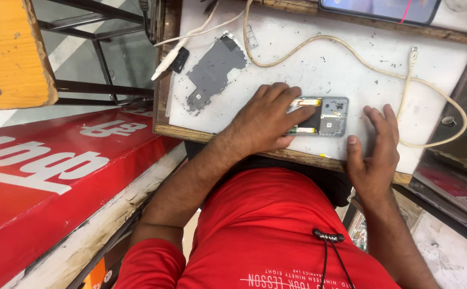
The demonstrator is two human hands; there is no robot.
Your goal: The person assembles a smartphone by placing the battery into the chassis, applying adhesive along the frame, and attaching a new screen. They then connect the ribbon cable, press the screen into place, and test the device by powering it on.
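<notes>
We had our left hand (268, 120) laid flat over the left part of the opened phone (327, 115), fingers together and stretched rightward along it, pressing it down on the white table (308, 59) rather than gripping it. The phone lay near the table's near edge with its long axis running left to right, its inner parts showing at the right end. Our right hand (375, 150) rested on the table just right of the phone, fingers a little apart and empty, thumb pointing toward the phone's right end without touching it as far as we could tell. So the phone lay under the left hand and to the left of the right one; the left was nearer. A grey back panel (212, 69) lay farther off to the left, and a cream cable (404, 85) looped across the far right.
</notes>
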